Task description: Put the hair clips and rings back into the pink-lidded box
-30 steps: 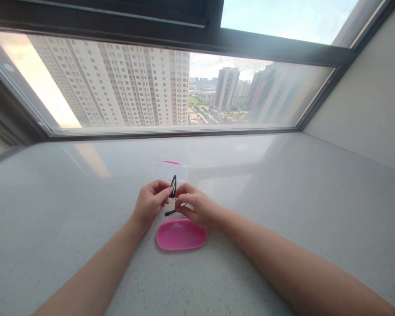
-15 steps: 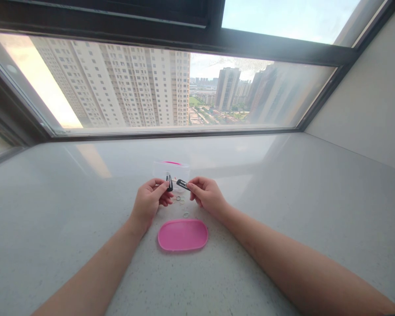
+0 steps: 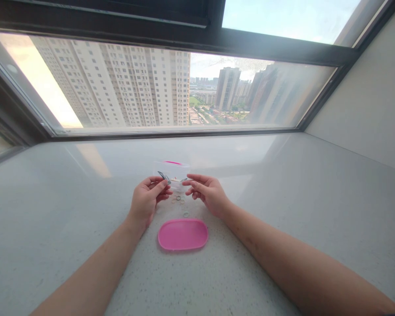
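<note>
My left hand pinches a dark snap hair clip between thumb and fingers, the clip tilted with its end pointing up and left. Facing it, my right hand has a second dark hair clip at the tips of its thumb and index finger, mostly seen edge-on. Just behind both hands is a clear plastic holder with a pink strip; whether it is a bag or a box I cannot tell. Several small rings lie on the surface between and below the hands.
A pink oval tray lies on the pale speckled counter between my forearms. Another small ring sits just beyond its far rim. A dark-framed window runs along the back, with a white wall at right.
The two clips have been turned in my fingers and now show more edge-on. My hands have drawn slightly apart, and the right fingers are straighter. The tray and rings have stayed put.
</note>
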Motion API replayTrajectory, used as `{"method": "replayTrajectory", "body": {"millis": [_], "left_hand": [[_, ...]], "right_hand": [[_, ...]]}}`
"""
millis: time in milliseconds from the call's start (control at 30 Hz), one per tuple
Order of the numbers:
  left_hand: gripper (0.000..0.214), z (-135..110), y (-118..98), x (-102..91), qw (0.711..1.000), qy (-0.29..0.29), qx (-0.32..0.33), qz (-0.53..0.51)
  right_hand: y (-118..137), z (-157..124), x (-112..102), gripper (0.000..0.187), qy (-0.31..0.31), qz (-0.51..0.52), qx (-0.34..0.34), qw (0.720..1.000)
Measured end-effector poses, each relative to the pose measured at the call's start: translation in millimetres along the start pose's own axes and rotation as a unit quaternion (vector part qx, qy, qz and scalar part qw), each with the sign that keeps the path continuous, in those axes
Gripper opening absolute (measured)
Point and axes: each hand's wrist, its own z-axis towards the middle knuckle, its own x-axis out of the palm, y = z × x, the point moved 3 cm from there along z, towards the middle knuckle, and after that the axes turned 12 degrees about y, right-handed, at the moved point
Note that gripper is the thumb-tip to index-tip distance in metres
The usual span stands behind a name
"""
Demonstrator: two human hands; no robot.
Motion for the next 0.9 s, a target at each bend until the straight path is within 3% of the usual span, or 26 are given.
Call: {"method": "replayTrajectory", "body": {"millis": [133, 333, 467, 567, 733, 900], "left_hand": [[0.033, -1, -2, 0.8, 1.0, -0.001, 0.011, -0.009], [0.03, -3, -6, 0.4, 0.999, -0.001, 0.029, 0.017], [0.022, -3, -8, -9.1, 0.987, -0.089, 0.081, 0.104], [0.024, -2, -8, -15.3, 0.955, -0.15, 0.127, 0.224], [0.041, 2, -3, -8.9, 0.903, -0.087, 0.123, 0.403], [0.046, -1, -3, -2.2, 0.878, -0.058, 0.115, 0.462]], "right_hand": [[1, -1, 2, 0.039, 0.013, -0.01, -0.006, 1.0], [2, -3, 0, 0.034, -0.001, -0.104, -0.014, 0.994], [3, -3, 3, 0.044, 0.016, -0.143, 0.02, 0.989], [2, -3, 6, 0.054, 0.049, -0.164, 0.041, 0.984], [-1, -2, 9, 0.062, 0.097, -0.195, 0.027, 0.976], [-3, -3, 8, 0.064, 0.094, -0.204, 0.032, 0.974]]}}
